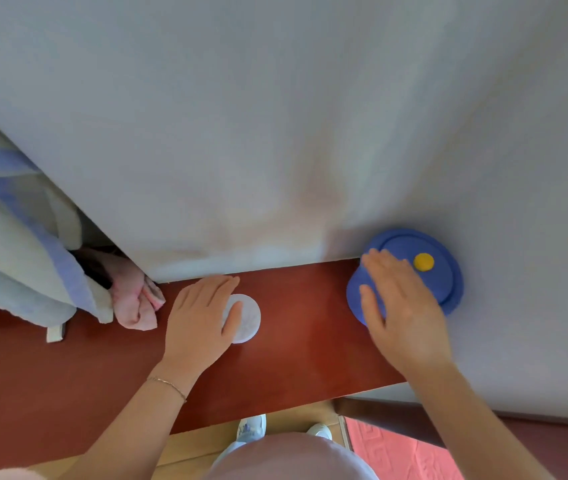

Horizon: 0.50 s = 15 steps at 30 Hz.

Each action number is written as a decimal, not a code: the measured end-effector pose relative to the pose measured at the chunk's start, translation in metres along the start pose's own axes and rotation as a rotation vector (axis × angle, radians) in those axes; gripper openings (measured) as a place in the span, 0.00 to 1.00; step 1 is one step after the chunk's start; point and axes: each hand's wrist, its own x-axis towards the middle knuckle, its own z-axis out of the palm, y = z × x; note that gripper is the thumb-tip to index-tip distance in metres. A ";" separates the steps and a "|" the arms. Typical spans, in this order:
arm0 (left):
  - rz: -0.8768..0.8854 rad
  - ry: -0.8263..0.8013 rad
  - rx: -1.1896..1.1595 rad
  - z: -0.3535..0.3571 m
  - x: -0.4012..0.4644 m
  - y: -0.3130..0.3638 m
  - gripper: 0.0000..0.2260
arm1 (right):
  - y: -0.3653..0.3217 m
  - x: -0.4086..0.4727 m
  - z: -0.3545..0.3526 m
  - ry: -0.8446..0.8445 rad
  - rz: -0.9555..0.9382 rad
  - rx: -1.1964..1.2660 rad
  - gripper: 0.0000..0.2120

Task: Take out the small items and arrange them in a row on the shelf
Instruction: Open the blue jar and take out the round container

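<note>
Hands flat, fingers straight: left hand on white disc, right hand on blue lid, shelf beneath.

head view, steeply downward, close over shelf

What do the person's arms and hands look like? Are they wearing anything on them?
Both arms are bare, with no sleeves showing and no gloves. The left hand has a thin gold-coloured chain bracelet around its wrist. The right hand has nothing on it that I can see: no ring, watch or band. The picture is too blurry to tell about the fingernails.
</note>
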 end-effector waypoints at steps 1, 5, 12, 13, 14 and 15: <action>0.016 0.018 0.010 -0.006 0.001 -0.002 0.20 | -0.012 -0.005 0.005 -0.042 -0.041 0.021 0.19; -0.022 0.043 0.033 -0.031 -0.011 -0.018 0.18 | -0.050 -0.022 0.033 -0.249 -0.122 0.051 0.22; -0.118 0.139 0.034 -0.066 -0.062 -0.057 0.14 | -0.112 -0.021 0.057 -0.431 -0.272 0.100 0.24; -0.134 0.165 0.045 -0.071 -0.070 -0.061 0.14 | -0.121 -0.019 0.058 -0.433 -0.304 0.110 0.24; -0.155 0.188 0.062 -0.076 -0.078 -0.064 0.14 | -0.130 -0.018 0.059 -0.435 -0.340 0.122 0.24; -0.181 0.205 0.081 -0.080 -0.087 -0.066 0.14 | -0.138 -0.017 0.059 -0.442 -0.379 0.137 0.24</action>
